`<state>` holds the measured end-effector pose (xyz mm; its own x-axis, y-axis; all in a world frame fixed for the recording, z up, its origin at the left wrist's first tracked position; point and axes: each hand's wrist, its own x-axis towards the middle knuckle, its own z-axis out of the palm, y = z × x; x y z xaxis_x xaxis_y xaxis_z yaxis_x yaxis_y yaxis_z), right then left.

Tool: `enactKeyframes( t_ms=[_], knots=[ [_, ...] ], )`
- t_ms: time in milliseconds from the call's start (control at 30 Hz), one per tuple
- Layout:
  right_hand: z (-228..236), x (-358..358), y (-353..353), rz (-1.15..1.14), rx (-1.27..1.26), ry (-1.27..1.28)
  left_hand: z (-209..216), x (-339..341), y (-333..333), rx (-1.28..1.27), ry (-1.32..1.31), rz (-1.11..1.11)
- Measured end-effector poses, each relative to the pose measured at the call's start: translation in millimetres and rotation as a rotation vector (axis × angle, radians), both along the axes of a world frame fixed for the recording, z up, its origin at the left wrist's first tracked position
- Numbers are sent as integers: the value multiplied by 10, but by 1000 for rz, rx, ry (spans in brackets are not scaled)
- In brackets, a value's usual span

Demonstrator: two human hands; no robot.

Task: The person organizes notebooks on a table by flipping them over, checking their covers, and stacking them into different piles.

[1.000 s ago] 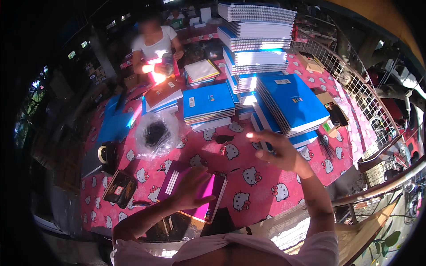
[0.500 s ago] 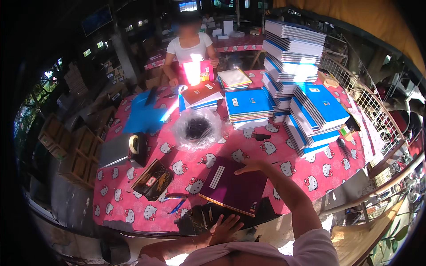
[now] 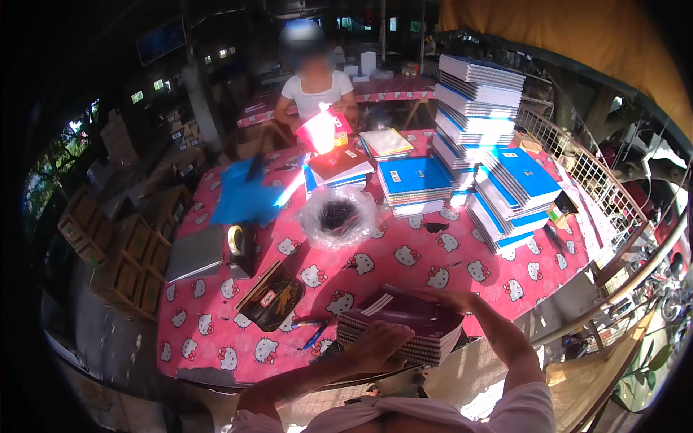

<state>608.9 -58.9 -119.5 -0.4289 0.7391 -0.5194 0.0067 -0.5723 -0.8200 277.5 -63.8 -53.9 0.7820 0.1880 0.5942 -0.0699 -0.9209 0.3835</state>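
Observation:
A thick stack of purple-covered spiral notebooks (image 3: pixel 415 312) is at the near edge of the table, its coil bindings facing me. My left hand (image 3: pixel 379 343) grips its near side, with fingers over the top edge. At the far right corner, my right hand (image 3: pixel 453 300) holds the stack's edge; its fingertips are partly hidden. To the left lie a dark brown box (image 3: pixel 271 296) with a red-and-white label and a blue pen (image 3: pixel 315 336).
A clear plastic bag (image 3: pixel 338 218) sits mid-table. Blue notebook piles (image 3: pixel 415 177) and a tall stack (image 3: pixel 478 101) stand at the right. A tape roll (image 3: pixel 236 240) is at the left. Across the table, a person (image 3: pixel 317 94) handles a pink booklet (image 3: pixel 323 132). A metal railing (image 3: pixel 585 166) runs along the right.
My left hand has risen from below the table edge onto the purple stack. The stack has shifted and tilted, showing its coils. My right hand has moved slightly right. The person opposite has tilted the pink booklet.

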Motion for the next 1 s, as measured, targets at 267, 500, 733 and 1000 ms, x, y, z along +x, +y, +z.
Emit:
enactKeyframes(
  t_ms=[267,500,733,1000],
  knots=[
    [125,-505,-512,-833,695,779,206,74,553,-926,-520,153],
    [152,-798,-790,-920,815,54,-592,-43,690,-1354,-271,114],
    [368,-746,-805,-900,804,-18,580,24,641,-1028,-346,-45],
    [377,-663,-739,-811,895,-54,1155,644,352,259,477,96]
  ],
)
